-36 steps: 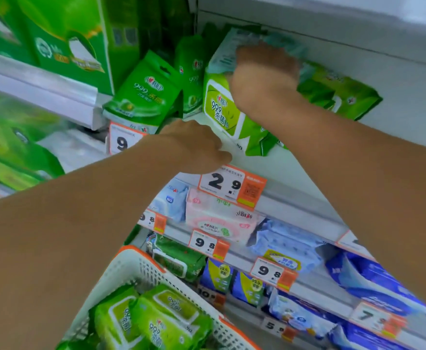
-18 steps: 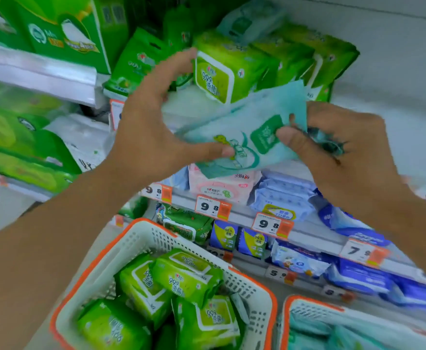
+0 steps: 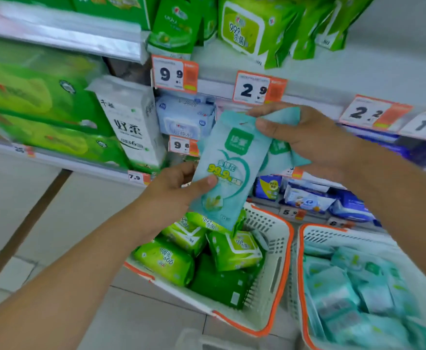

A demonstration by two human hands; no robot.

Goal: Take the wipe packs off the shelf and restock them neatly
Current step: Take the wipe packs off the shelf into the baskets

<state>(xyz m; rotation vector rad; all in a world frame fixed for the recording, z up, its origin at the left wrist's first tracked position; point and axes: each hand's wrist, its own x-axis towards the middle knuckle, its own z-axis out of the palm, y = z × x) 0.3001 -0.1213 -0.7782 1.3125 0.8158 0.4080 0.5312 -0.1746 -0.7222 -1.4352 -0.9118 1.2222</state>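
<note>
Pinching the teal wipe pack (image 3: pixel 226 170) above the green-pack basket (image 3: pixel 279 251), the left hand (image 3: pixel 174 198) and right hand (image 3: pixel 305 137) are gripping loosely — risking it dropping among the wrong packs.

So there's a slim teal wipe pack (image 3: pixel 228 170) held up in front of the shelves, standing nearly upright and leaning a bit, green logo square near the top, yellow "99.9" across the middle. At least one more teal pack (image 3: pixel 281 147) sits tucked right behind it, mostly hidden. Down below, the basket on the right (image 3: pixel 301 281) is full of the same teal packs, and the basket on the left (image 3: pixel 276 274) holds lime green packs (image 3: pixel 234 250) lying jumbled.
</note>
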